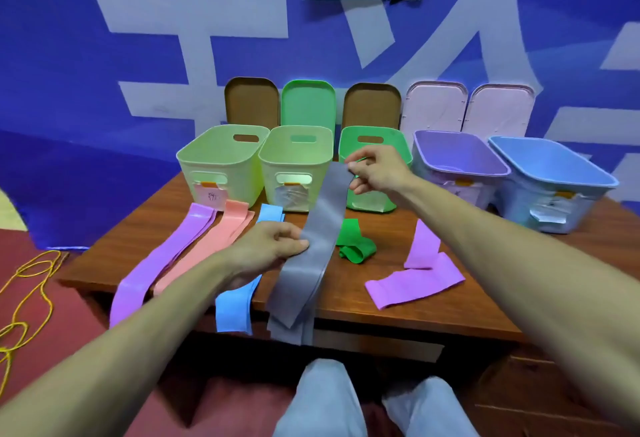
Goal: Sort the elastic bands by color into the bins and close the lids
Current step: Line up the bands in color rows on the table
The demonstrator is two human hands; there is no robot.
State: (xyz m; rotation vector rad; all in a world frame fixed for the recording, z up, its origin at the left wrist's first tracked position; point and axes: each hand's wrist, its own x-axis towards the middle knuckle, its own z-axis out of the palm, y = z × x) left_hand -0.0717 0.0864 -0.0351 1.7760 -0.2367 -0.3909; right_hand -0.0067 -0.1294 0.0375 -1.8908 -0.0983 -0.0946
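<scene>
A long grey band [313, 253] runs from the table's front edge up toward the bins. My right hand [374, 170] pinches its far end in front of the darker green bin [398, 154]. My left hand [268, 246] grips the grey band's left edge at its middle. Flat on the table lie a purple band [166, 256], a pink band [221, 239] and a blue band [235, 308]; all three overhang the front edge. A crumpled green band [355, 244] and a folded purple band [415, 277] lie to the right.
Five open bins stand in a row: two pale green [221, 156] [294, 156], the darker green, one purple [457, 156], one blue [550, 170]. Their lids [308, 104] lean on the blue wall behind. A yellow cord [27, 294] lies on the floor at left.
</scene>
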